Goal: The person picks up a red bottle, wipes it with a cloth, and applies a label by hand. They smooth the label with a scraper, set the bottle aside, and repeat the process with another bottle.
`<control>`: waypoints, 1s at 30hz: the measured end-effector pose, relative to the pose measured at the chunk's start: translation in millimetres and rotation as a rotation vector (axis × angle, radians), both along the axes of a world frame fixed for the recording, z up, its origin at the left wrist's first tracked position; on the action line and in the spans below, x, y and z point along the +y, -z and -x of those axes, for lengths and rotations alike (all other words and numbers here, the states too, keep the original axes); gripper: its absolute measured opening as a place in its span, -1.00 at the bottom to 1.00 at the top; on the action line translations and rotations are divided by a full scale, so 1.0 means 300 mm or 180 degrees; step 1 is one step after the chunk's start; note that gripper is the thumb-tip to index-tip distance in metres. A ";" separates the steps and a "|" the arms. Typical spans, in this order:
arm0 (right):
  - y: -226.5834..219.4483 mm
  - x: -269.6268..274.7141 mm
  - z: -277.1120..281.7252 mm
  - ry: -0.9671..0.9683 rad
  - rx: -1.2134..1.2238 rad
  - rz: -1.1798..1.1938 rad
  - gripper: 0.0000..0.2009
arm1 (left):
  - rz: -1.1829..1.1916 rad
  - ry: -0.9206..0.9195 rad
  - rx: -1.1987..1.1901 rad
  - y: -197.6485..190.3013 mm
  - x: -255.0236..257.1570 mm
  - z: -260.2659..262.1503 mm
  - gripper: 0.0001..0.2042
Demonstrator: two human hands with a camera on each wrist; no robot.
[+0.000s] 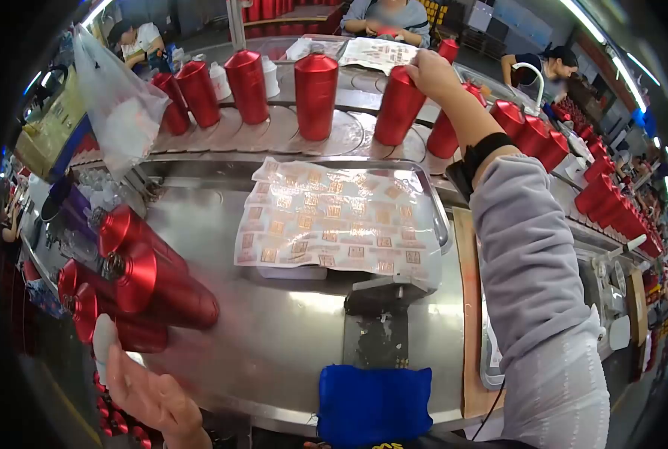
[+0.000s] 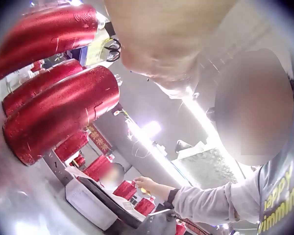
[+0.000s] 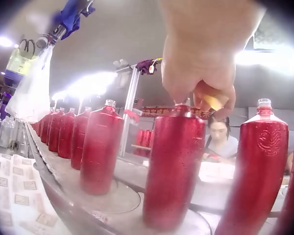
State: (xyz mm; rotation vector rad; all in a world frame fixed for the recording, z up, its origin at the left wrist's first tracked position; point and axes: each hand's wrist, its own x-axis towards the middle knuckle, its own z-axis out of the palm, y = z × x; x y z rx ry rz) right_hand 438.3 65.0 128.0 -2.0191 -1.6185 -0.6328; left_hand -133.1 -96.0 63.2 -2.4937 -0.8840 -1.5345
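Head view, upper right of centre: my right hand pinches a red bottle by its neck, base down at the conveyor. High, small hold; an off-centre release or sideways tug could tip it, I judge, into the next bottle. Lower left: my left hand loosely spread, nothing held; a careless swing might topple the clustered bottles just beside it.

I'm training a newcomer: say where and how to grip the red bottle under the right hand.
Probably by the neck, from above: the red bottle stands upright, its neck is narrower than its body, and neighbouring bottles stand on both sides.
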 end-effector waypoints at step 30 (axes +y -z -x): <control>0.308 -1.141 0.863 -0.1101 0.3233 0.0518 -0.59 | 0.6321 0.3544 -0.1658 0.138 -0.212 -0.440 -0.54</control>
